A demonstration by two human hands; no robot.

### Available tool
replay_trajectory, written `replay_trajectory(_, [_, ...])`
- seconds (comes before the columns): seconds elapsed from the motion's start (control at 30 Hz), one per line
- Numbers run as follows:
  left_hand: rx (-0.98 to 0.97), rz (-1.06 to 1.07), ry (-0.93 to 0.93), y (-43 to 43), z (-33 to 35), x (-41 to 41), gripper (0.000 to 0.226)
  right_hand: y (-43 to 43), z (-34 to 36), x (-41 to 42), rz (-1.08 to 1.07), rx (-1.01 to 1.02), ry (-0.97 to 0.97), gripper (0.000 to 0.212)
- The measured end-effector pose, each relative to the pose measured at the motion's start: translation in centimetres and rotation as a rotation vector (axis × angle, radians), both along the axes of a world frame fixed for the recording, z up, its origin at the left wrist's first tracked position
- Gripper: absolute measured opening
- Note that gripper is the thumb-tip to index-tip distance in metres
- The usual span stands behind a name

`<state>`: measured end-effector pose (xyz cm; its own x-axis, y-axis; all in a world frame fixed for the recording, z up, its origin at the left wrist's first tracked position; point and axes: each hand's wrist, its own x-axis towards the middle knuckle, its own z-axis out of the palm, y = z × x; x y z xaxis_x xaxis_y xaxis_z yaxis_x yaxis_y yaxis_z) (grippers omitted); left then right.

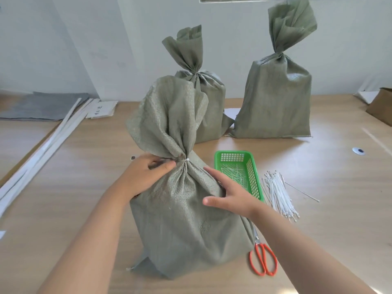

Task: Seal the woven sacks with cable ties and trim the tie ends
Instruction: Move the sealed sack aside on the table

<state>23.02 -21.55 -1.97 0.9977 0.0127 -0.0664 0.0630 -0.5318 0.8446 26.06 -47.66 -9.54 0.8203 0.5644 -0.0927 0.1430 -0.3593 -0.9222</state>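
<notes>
Table w/ sacks, basket, ties, scissors

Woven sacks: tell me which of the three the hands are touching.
The nearest sack: the left hand grips its tied neck, the right hand presses its side. The middle sack and far right sack stand untouched.

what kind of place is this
Probably a packing or workshop bench: tied grey-green woven sacks stand on a pale wooden table, beside a bundle of white cable ties and orange-handled scissors.

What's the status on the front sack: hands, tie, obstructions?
Left hand grips front sack neck at the cable tie. Right hand open, resting on the sack's side. Tie cinched, tail not visible. Scissors on table beside sack, nothing blocking.
</notes>
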Motion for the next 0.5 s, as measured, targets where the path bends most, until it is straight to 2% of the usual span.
replay_trajectory(0.07, [-0.039,0.033,0.002,1.5,-0.5,-0.8,0.022,0.4,-0.1,-0.2,-0.002,-0.032,-0.025,0.07])
replay_trajectory(0.17, [-0.081,0.058,-0.058,3.8,-2.2,-2.1,0.042,0.4,-0.7,-0.5,-0.053,0.002,-0.012,0.063])
replay_trajectory(0.37, [-0.517,0.06,-0.032,5.1,-7.8,-5.2,0.097,0.3,-1.2,-1.3,-0.132,0.031,-0.005,0.058])
replay_trajectory(0.5, [-0.664,0.1,0.076,4.0,-10.4,-6.7,0.117,0.2,-2.1,-2.3,-0.231,0.035,-0.01,0.06])
